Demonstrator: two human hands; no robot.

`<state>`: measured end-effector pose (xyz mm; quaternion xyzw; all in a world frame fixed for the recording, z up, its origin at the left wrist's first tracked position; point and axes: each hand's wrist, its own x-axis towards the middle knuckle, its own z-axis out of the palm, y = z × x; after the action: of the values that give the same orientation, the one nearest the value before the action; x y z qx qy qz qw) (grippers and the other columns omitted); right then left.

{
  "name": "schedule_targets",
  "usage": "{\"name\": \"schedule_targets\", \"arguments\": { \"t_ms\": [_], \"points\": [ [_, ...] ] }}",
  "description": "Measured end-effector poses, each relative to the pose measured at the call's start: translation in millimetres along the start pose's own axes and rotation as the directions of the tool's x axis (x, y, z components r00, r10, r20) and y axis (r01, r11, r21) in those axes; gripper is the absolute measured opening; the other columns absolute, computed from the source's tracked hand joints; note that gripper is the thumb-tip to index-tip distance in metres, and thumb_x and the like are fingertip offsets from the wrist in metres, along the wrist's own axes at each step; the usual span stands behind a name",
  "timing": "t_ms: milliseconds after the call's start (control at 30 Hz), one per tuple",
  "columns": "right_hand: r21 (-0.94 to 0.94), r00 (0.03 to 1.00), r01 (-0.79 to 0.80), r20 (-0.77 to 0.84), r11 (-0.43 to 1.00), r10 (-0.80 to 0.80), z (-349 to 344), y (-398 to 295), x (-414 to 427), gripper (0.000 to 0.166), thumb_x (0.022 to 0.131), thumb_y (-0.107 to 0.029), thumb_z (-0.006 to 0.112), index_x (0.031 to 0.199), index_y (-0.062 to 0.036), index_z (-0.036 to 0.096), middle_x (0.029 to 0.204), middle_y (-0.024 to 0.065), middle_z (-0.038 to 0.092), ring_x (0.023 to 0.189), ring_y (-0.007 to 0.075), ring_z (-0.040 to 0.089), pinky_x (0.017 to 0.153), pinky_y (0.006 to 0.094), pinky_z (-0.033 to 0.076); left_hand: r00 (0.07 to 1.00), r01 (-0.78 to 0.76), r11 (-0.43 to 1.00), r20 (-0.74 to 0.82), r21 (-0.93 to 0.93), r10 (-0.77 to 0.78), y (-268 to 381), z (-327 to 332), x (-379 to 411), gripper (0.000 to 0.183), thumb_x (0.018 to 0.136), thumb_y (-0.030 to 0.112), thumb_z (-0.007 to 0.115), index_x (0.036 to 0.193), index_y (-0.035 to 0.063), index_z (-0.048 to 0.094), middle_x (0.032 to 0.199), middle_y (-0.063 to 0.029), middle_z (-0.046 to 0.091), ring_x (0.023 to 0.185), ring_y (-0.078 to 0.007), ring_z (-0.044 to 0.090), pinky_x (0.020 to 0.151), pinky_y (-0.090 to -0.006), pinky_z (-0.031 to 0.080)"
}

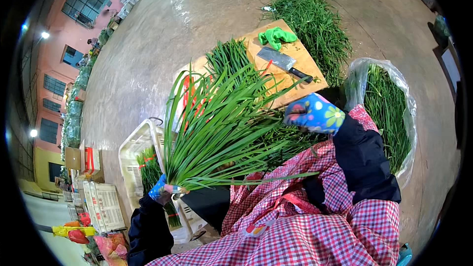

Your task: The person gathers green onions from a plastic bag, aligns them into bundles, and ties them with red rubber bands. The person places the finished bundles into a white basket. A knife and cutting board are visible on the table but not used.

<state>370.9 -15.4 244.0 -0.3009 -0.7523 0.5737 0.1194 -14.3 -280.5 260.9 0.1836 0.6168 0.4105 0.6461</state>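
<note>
A large fan of long green leaves, apparently garlic chives (218,133), is gripped at its base by my left hand (162,189), which wears a blue patterned glove. The tips spread up and to the right. Beyond their right side is my right hand (314,113), in a blue flowered glove; its fingers look curled, and blur hides whether anything is between them. Behind the leaves, a wooden board (303,70) carries a cleaver (277,58) with a black handle, a bright green cloth or glove (277,37) and a pile of chives (231,59). Red ties (187,92) lie at the board's left.
A white plastic crate (129,170) at my left holds chive bundles (147,166) with red bands. Loose greens (310,29) heap on the floor behind the board. At my right stands a clear plastic bag (410,118) full of chives. A checked apron (295,236) covers my lap.
</note>
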Motion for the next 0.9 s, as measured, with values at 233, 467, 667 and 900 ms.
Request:
{"name": "schedule_targets", "arguments": {
  "t_ms": [233,467,667,900],
  "points": [
    [0.747,0.957,0.287,-0.201,0.600,-0.207,-19.2,33.5,-33.5,0.027,0.078,-0.025,0.061,0.078,0.0027,0.060,0.075,0.0118,0.062,0.051,0.0143,0.056,0.046,0.0250,0.045,0.998,-0.023,0.996,0.062,0.089,0.017,0.2,3.0,4.9,0.058,0.057,0.004,0.070,0.110,-0.0043,0.048,0.097,-0.0162,0.060,0.085,-0.0253,0.060,0.075,-0.0330,0.048],
    [0.505,0.957,0.027,-0.264,0.863,0.124,-13.7,-10.1,-18.9,0.020,0.080,-0.014,0.058,0.090,0.0029,0.061,0.055,0.0013,0.053,0.044,0.0090,0.049,0.041,0.0221,0.036,0.997,0.023,0.993,0.076,0.115,-0.032,-3.0,-5.3,1.3,0.054,0.062,0.002,0.067,0.112,-0.0050,0.048,0.107,-0.0169,0.056,0.096,-0.0256,0.056,0.084,-0.0358,0.043],
    [0.481,0.979,0.071,-0.201,0.874,0.031,-12.6,7.5,3.9,0.024,0.076,-0.015,0.062,0.089,0.0049,0.060,0.069,0.0055,0.059,0.048,0.0098,0.052,0.045,0.0227,0.040,0.983,0.031,0.999,0.179,0.044,-0.039,-9.8,-20.4,-0.3,0.085,0.066,-0.003,0.065,0.133,0.0015,0.013,0.113,-0.0213,0.051,0.104,-0.0296,0.052,0.089,-0.0381,0.040],
    [0.235,0.993,-0.019,-0.105,0.972,0.044,-8.8,5.4,6.0,0.016,0.078,-0.015,0.061,0.087,-0.0021,0.062,0.070,-0.0017,0.059,0.058,0.0047,0.050,0.050,0.0184,0.039,0.991,0.068,0.993,0.111,0.095,-0.078,-11.8,-23.0,0.5,0.084,0.063,-0.004,0.066,0.132,0.0030,0.018,0.106,-0.0187,0.056,0.092,-0.0266,0.058,0.072,-0.0341,0.046]
  ]
}}
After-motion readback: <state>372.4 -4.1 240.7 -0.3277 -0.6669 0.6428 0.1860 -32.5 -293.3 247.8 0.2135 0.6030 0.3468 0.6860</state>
